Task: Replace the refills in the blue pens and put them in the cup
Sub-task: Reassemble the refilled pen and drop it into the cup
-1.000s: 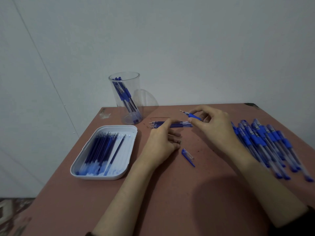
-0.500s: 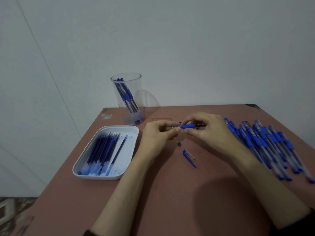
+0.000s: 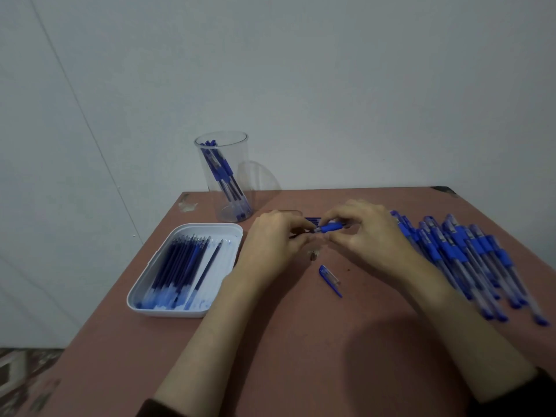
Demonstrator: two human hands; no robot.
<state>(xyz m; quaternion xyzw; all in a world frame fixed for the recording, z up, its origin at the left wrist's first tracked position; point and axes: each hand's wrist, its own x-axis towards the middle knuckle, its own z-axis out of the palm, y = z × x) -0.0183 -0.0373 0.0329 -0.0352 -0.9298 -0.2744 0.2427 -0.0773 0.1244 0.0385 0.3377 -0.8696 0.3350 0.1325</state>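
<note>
So the desk (image 3: 301, 356) fills my lower frame: blue pens (image 3: 469, 260) piled right, refill tray (image 3: 210, 228) left, cup (image 3: 224, 176) above it holding pens. My left hand (image 3: 270, 248) and right hand (image 3: 370, 236) both pinch one pen (image 3: 331, 227) dead centre, loose cap (image 3: 329, 278) just below.

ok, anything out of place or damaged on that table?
Minor only. A loose pen cap lies alone on the table, nearer than the pen that the left hand and right hand hold, a small loose part beside it. The table's far left corner looks chipped; the tray floor shows blue smears.
</note>
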